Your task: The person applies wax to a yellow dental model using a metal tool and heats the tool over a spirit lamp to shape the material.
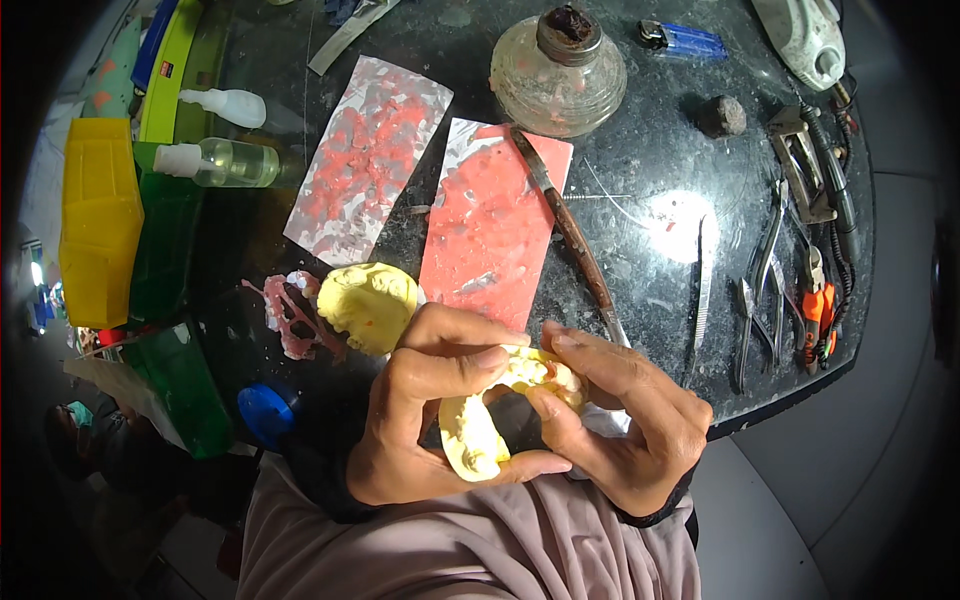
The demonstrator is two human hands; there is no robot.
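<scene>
Above my lap, near the table's front edge, I hold a yellow plaster dental model (470, 440) shaped like a horseshoe arch with teeth. My left hand (415, 410) is closed around its left side, thumb and fingers on the rim. My right hand (630, 415) pinches its right side, where a small reddish patch shows among the teeth. Parts of the model are hidden behind my fingers. Just beyond my left hand, a second yellow dental model (368, 308) lies on the table. Beside it are pink, frame-like wax scraps (293, 315).
A wax knife (570, 225) lies across a pink wax sheet (490, 230); another wax-smeared sheet (370, 150) is beside it. Behind stands a glass spirit lamp (558, 80). Pliers (773, 240) and tweezers (702, 300) lie right. Left are bottles (235, 162), bins (100, 220) and a blue lid (267, 408).
</scene>
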